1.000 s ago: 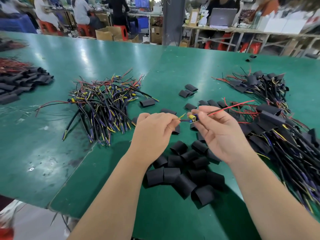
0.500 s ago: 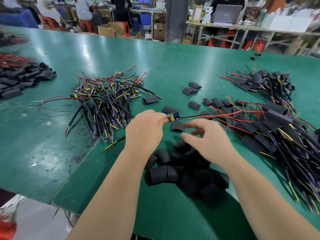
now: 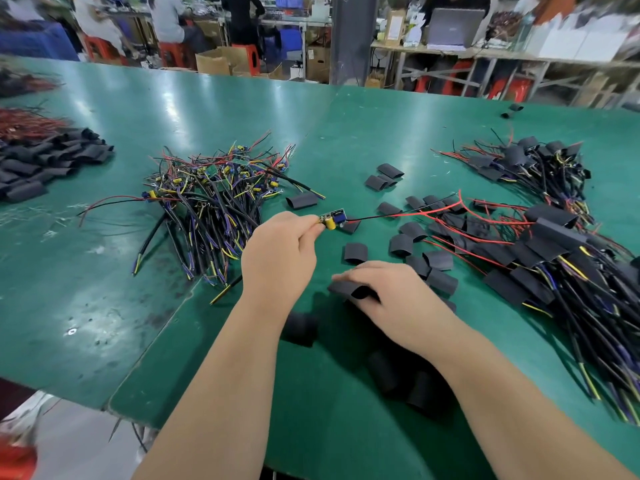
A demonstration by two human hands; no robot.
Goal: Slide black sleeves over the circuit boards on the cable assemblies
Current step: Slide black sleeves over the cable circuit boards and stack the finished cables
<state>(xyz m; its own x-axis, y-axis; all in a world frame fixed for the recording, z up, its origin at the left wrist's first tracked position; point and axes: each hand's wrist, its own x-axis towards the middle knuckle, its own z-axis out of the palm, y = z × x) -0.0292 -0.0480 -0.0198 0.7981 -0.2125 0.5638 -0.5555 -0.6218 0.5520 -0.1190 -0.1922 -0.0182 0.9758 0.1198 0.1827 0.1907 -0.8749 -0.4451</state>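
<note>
table (image 3: pixel 104 306) green | bare cables (image 3: pixel 214 202) centre-left | sleeved heap (image 3: pixel 554 265) right, cut off at edge | right hand (image 3: pixel 391 303) grips sleeve (image 3: pixel 349 289), centre | left hand (image 3: pixel 280 258) pinches board (image 3: pixel 333 218) just above | labels (image 3: pixel 394 27) at top: I can't read them, blurred

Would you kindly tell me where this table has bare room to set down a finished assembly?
Bare table lies near-left of the unsleeved cable pile, and across the far middle beyond it. Crowded: loose sleeves around the right hand, the sleeved pile at right.
</note>
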